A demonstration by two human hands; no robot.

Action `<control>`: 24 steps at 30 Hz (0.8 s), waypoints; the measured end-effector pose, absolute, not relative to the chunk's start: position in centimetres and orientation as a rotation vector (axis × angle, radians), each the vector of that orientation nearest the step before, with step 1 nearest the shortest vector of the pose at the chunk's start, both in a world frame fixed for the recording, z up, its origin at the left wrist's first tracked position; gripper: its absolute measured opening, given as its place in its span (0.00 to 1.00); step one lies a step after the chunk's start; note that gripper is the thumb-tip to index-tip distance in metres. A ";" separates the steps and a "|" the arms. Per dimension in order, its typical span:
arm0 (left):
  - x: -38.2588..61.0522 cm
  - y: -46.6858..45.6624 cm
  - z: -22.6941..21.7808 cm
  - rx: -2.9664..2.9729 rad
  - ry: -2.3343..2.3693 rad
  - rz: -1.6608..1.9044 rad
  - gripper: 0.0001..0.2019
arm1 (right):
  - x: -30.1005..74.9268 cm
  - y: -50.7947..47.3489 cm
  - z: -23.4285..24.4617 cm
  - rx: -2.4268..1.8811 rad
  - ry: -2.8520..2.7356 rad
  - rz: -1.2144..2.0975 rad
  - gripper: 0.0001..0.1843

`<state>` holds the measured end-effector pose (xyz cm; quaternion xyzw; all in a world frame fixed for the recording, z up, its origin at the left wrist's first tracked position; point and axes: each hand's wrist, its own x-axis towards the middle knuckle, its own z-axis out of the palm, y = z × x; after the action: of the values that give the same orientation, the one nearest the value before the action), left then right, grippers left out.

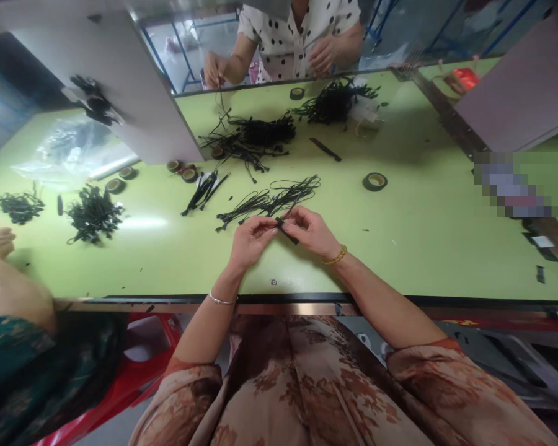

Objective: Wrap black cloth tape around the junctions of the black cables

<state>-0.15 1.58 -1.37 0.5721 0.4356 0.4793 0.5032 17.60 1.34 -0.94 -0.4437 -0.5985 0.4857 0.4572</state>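
Note:
My left hand point(251, 238) and my right hand point(309, 230) meet over the green table point(423, 235), both pinched on a bundle of thin black wires point(286, 228). The bundle's short dark end sticks out between the fingertips, slanting toward the right. A loose spread of the same black wires point(272, 199) lies just beyond my hands. A smaller bunch point(204, 189) rests to its left.
Tape rolls point(374, 181) point(186, 172) dot the table. More wire heaps point(93, 214) point(335, 102) point(255, 136) lie left and far. A person in a dotted shirt point(297, 37) works opposite. Another person's arm point(0, 272) rests at the left edge. A clear plastic bag point(69, 152) sits far left.

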 end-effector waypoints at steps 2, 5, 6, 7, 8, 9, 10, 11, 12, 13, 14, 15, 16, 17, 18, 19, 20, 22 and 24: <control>-0.1 1.6 -1.4 1.381 1.063 1.154 0.12 | 17.5 1.3 -0.9 -1.093 -1.488 1.177 0.15; -0.1 1.7 -1.4 1.393 1.083 1.157 0.11 | 17.4 1.2 -0.9 -1.094 -1.513 1.144 0.14; -0.1 1.7 -1.5 1.403 1.092 1.161 0.10 | 17.4 1.1 -0.9 -1.100 -1.524 1.127 0.13; -0.1 1.7 -1.5 1.414 1.102 1.163 0.09 | 17.3 1.1 -0.9 -1.109 -1.537 1.108 0.13; 0.0 1.7 -1.5 1.423 1.110 1.162 0.08 | 17.3 1.0 -0.9 -1.119 -1.551 1.087 0.13; 0.0 1.8 -1.6 1.428 1.116 1.158 0.08 | 17.2 1.0 -1.0 -1.131 -1.565 1.063 0.13; 0.0 1.8 -1.7 1.426 1.119 1.151 0.07 | 17.2 0.9 -1.0 -1.141 -1.581 1.039 0.13; 0.0 1.8 -1.8 1.415 1.120 1.143 0.07 | 17.1 0.8 -1.0 -1.149 -1.598 1.016 0.13; 0.0 1.8 -2.0 1.398 1.119 1.136 0.08 | 17.1 0.7 -1.0 -1.154 -1.615 0.993 0.13; 0.0 1.9 -2.1 1.376 1.114 1.130 0.08 | 17.0 0.7 -1.1 -1.157 -1.632 0.971 0.13; 0.0 1.9 -2.2 1.352 1.107 1.127 0.10 | 17.0 0.6 -1.1 -1.159 -1.645 0.951 0.13; 0.0 1.9 -2.3 1.329 1.095 1.123 0.11 | 17.0 0.6 -1.1 -1.159 -1.652 0.939 0.14; 0.0 1.9 -2.3 1.309 1.080 1.118 0.13 | 17.0 0.6 -1.1 -1.154 -1.650 0.941 0.15; -0.1 2.0 -2.3 1.293 1.061 1.112 0.14 | 17.0 0.6 -1.0 -1.140 -1.636 0.964 0.17; -0.1 2.0 -2.2 1.281 1.039 1.105 0.16 | 17.0 0.6 -1.0 -1.116 -1.610 1.014 0.19; -0.2 1.9 -2.1 1.273 1.019 1.100 0.17 | 17.2 0.7 -1.0 -1.082 -1.570 1.089 0.21; -0.3 1.9 -1.9 1.270 1.002 1.095 0.18 | 17.3 0.9 -0.9 -1.042 -1.516 1.180 0.22; -0.5 1.9 -1.4 1.284 0.975 1.087 0.19 | 17.7 1.2 -0.7 -0.968 -1.373 1.359 0.22; -0.8 1.7 -0.9 1.344 0.952 1.059 0.18 | 18.2 1.5 -0.4 -0.941 -1.227 1.487 0.22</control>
<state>-0.76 1.73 -0.89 0.5697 0.4036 0.4490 0.5576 18.22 1.50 -0.42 -0.3855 -0.5024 0.6088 0.4779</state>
